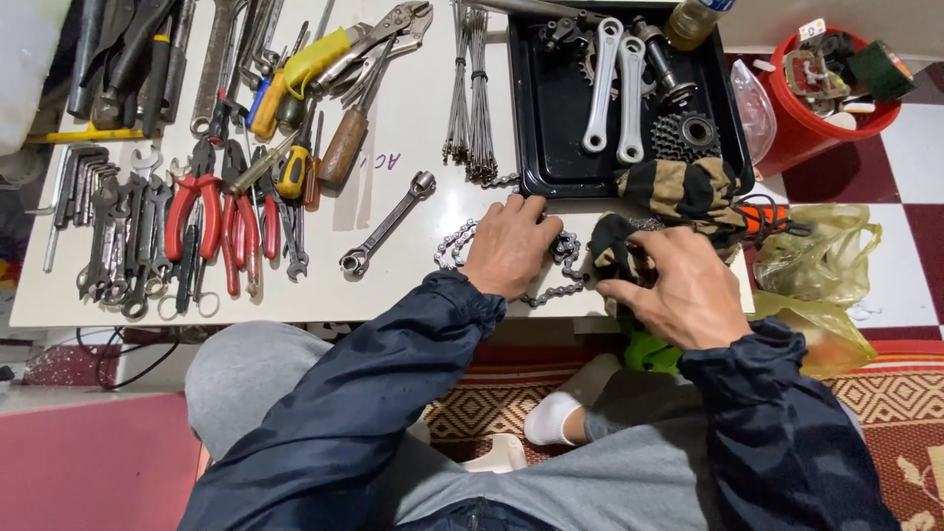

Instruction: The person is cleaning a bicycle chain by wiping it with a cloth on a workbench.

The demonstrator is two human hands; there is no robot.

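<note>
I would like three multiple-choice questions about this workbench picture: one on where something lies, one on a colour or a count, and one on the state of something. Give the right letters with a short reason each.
1. Where does the bicycle chain lie?
A. in the red bucket
B. on the white table, in front of the black tray
C. on the rug

2. How many silver crank arms lie in the black tray?
A. two
B. four
C. none

3. What is the right hand doing?
A. resting flat on the knee
B. gripping a screwdriver
C. pinching a dark striped rag

Answers:
1 B: the chain curls on the white table under the left hand, just below the tray's edge.
2 A: two arms lie side by side.
3 C: its fingers close on the rag next to the chain.
</note>
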